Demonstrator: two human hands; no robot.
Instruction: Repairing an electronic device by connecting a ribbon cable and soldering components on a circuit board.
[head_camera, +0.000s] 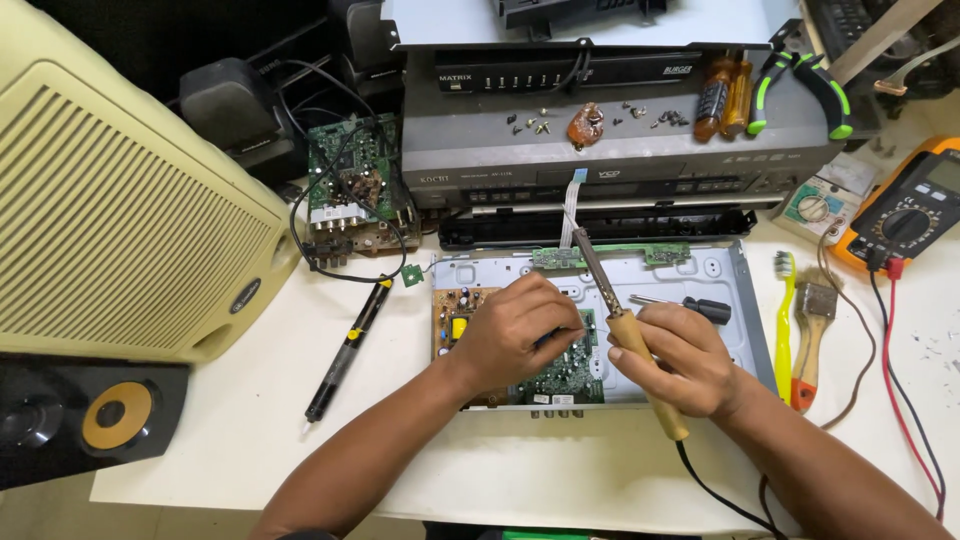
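**Asker:** Forearms first, since they are closest to the camera. What are the two hands doing?

**Describer:** Both forearms reach up from the bottom edge over a white table (560, 480). The right hand (680, 360) is closed around the wooden handle of a soldering iron (625, 325), fingers wrapped snugly. The left hand (515, 330) rests curled, knuckles up, on a green circuit board (570, 375). Its fingertips are tucked under, so I cannot tell whether they pinch anything.

**Asker:** Which way does the iron lie?

**Describer:** Its long axis runs diagonally, from the handle at lower right, by the right wrist, up and left to the metal tip. The tip sits just past the left hand's knuckles, near a narrow green strip board (610, 256) at the far edge of an open metal chassis (700, 275). The left hand is the nearer one to the tip.

**Asker:** What surrounds them?

**Describer:** A black-handled screwdriver (690, 305) lies in the chassis, just beyond the right hand. To the right are a yellow toothbrush (784, 320) and a small paintbrush (812, 330); farther right, a multimeter (905, 215). A black pen-shaped tool (345, 350) lies left of the chassis, and a large cream speaker (110, 200) fills the left side.
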